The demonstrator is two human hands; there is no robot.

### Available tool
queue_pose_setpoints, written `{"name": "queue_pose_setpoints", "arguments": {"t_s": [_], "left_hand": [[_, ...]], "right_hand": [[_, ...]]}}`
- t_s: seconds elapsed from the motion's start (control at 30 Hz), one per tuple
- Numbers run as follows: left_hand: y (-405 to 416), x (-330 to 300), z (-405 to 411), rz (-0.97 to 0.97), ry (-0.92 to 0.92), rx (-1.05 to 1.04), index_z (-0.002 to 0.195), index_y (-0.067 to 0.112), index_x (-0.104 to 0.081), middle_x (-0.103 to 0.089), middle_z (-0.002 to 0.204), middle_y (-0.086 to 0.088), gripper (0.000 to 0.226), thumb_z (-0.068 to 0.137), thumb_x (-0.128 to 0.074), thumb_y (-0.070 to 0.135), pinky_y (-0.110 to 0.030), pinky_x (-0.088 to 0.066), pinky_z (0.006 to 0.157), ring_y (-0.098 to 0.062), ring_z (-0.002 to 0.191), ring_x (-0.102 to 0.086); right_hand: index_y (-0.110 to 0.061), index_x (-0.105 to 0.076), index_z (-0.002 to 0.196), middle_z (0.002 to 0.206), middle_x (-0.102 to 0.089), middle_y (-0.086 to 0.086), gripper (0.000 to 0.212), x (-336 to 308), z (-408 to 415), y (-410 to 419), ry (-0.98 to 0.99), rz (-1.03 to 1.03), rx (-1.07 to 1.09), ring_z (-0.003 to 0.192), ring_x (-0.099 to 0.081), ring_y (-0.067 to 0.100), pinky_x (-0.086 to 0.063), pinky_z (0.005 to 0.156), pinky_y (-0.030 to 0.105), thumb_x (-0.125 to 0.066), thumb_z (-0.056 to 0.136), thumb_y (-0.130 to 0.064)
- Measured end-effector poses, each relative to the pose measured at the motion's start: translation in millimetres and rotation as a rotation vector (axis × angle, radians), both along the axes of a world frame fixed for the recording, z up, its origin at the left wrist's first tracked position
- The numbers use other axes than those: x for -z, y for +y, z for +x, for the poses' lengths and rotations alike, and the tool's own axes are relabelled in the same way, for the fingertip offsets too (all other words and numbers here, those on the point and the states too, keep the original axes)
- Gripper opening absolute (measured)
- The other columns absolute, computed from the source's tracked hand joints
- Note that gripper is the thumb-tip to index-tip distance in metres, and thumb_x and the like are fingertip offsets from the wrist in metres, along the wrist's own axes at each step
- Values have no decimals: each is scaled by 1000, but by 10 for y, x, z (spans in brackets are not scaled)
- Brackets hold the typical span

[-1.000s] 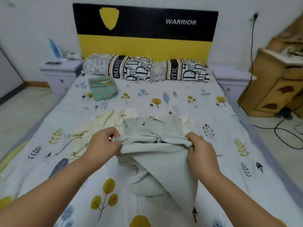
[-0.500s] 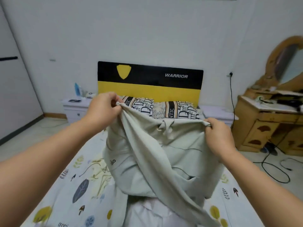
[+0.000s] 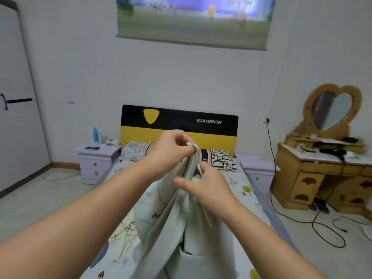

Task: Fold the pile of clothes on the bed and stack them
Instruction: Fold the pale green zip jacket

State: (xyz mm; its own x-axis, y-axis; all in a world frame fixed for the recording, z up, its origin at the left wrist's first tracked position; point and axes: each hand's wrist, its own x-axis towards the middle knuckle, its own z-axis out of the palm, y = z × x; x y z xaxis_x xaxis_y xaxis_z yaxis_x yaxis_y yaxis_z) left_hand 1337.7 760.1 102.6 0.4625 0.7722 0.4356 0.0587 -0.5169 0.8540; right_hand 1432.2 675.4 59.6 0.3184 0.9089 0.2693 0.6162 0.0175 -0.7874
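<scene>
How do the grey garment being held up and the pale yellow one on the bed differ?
The grey garment hangs bunched in the air, gripped at its top by the left hand and right hand; the yellow garment lies flat and untouched on the bed. The grey one is plain with small dark lettering; the yellow one shows dark line markings. Both are light-coloured and not yet folded.

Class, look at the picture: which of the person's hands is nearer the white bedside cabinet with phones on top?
Left. The left hand grips the pale green garment nearer the white bedside cabinet; the right hand holds it farther to the right.
</scene>
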Motion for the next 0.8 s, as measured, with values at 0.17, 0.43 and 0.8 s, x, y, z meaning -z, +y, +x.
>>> {"name": "queue_pose_setpoints", "arguments": {"t_s": [0.17, 0.43, 0.8], "left_hand": [[-130, -7, -193, -153, -171, 154, 72, 20, -66, -69, 69, 7, 21, 80, -65, 1, -17, -52, 60, -5, 71, -66], [-90, 747, -654, -214, 341, 255, 122, 34, -48, -61, 111, 24, 62, 69, -80, 34, -18, -48, 85, 3, 104, -58], [36, 342, -663, -396, -193, 52, 92, 7, -64, -67, 60, -2, 27, 94, -38, 3, -21, -49, 45, -10, 52, -62]], "right_hand": [[-17, -63, 75, 70, -61, 2, 13, -55, 46, -49, -50, 113, 131, 71, -54, 20, -43, 64, 34, -55, 81, -10], [7, -52, 76, 71, -53, 23, 10, -251, 73, -196, -8, 307, 106, 67, -42, 19, -33, 61, 33, -49, 82, 1], [-3, -63, 77, 73, -61, 11, 6, 138, 439, -406, -239, -91, 181, 71, -54, 25, -35, 60, 31, -61, 82, -7]]}}
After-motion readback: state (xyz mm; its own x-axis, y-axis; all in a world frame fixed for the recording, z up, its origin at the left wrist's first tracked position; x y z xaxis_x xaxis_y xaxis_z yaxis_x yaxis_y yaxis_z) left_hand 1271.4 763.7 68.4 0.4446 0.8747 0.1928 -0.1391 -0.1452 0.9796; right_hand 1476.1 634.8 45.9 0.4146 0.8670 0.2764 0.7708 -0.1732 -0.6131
